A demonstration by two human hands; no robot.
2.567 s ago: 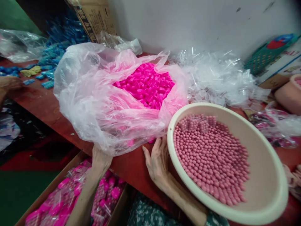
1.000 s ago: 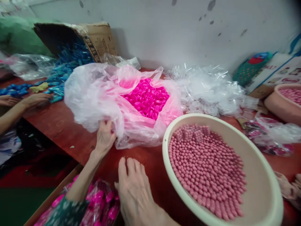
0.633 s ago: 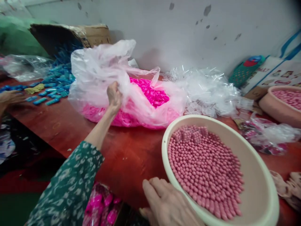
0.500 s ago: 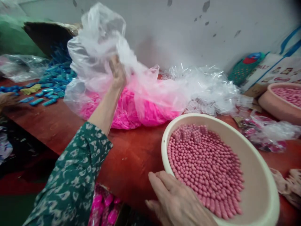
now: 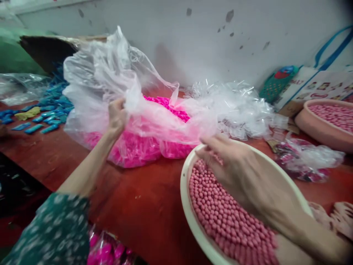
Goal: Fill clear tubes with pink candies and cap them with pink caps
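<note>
Left hand (image 5: 117, 116) has dropped from its high lift, fist clamped on the bag (image 5: 116, 88) on the desk (image 5: 143, 198) — right hand (image 5: 234, 165), fingers loosely apart, has left the basin (image 5: 185, 184) rim, reaching bagward.

A small packing workshop, by the look of it; a red counter (image 5: 132, 198) against a stained white wall carries bulk goods: left of the cream basin (image 5: 190, 221) of pink beads (image 5: 220, 217), a plastic bag (image 5: 110, 81) of bright pink parts; beyond it, clear wrappers (image 5: 234, 106); far left, blue pieces (image 5: 46, 117).
</note>
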